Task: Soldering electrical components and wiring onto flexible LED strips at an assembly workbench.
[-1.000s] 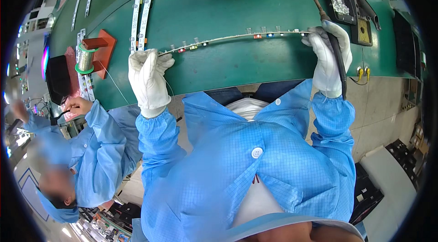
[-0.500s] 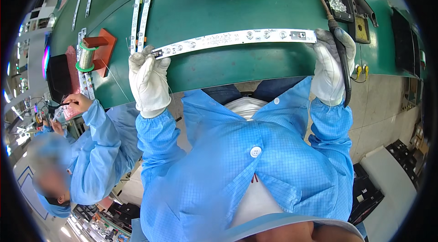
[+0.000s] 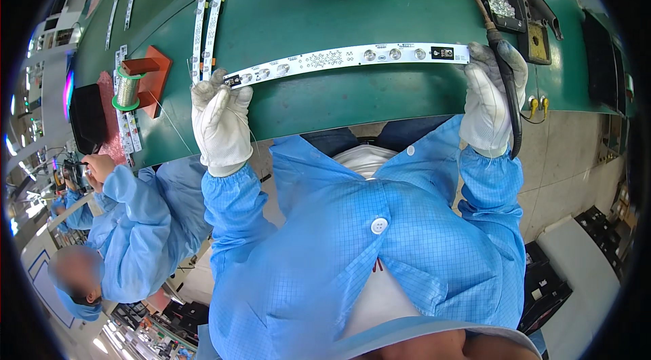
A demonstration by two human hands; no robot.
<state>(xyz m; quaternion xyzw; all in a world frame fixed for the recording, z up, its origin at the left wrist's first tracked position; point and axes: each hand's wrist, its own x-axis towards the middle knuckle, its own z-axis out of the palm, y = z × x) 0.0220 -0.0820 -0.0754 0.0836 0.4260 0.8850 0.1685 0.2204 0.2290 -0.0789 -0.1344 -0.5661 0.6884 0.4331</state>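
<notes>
One handheld strip (image 3: 327,60), probably LED

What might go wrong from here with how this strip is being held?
The right hand grips one end of the white strip while also holding the soldering iron, so a twist might knock the iron against the nearby black tray. The left hand holds the other end, so the unsupported middle could flex.

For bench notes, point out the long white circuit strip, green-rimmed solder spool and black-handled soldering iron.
Long white circuit strip (image 3: 332,59), head view: printed middle.
Green-rimmed solder spool (image 3: 126,90), head view: wound wire.
Black-handled soldering iron (image 3: 495,36), head view: handle.
</notes>
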